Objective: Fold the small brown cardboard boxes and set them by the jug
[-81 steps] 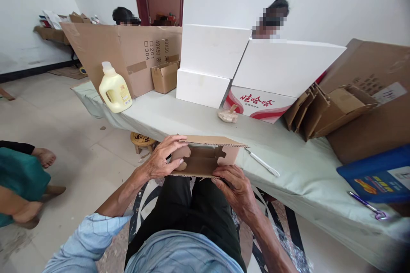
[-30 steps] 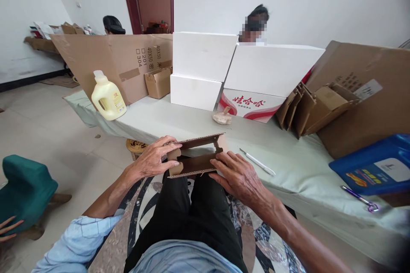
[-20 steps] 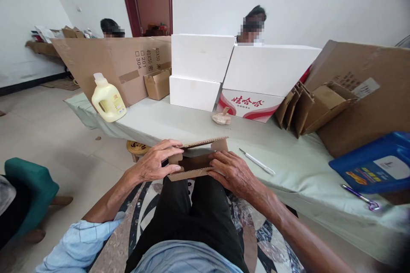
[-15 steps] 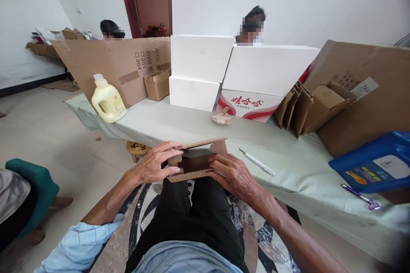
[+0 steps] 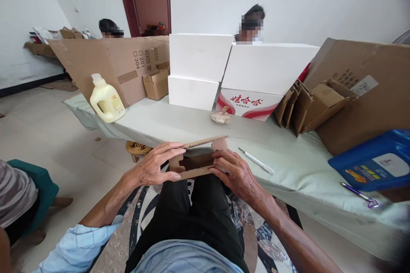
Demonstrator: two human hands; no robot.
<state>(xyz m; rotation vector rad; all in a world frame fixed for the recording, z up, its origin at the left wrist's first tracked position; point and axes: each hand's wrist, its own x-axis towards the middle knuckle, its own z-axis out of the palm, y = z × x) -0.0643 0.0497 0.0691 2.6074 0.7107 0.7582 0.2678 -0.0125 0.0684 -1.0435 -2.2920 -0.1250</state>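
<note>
A small brown corrugated cardboard box (image 5: 195,163), partly folded, rests above my knees at the near edge of the table. My left hand (image 5: 153,167) grips its left end, thumb under the bottom flap and fingers on the top flap. My right hand (image 5: 235,174) is closed on its right end, fingers pressing the side panel. The top flap tilts over the dark open inside.
The long table (image 5: 179,121) holds a yellow detergent bottle (image 5: 103,101), white foam boxes (image 5: 200,68), a red-printed carton (image 5: 248,103), folded cardboard boxes (image 5: 315,103), a blue jug (image 5: 373,162), a white pen-like tool (image 5: 256,161) and a purple one (image 5: 360,195). Two people sit behind the boxes; another sits at my left.
The box has been folded from a wide, open blank into a narrower shape. My right hand moved inward along its right end. The person at my left shifted.
</note>
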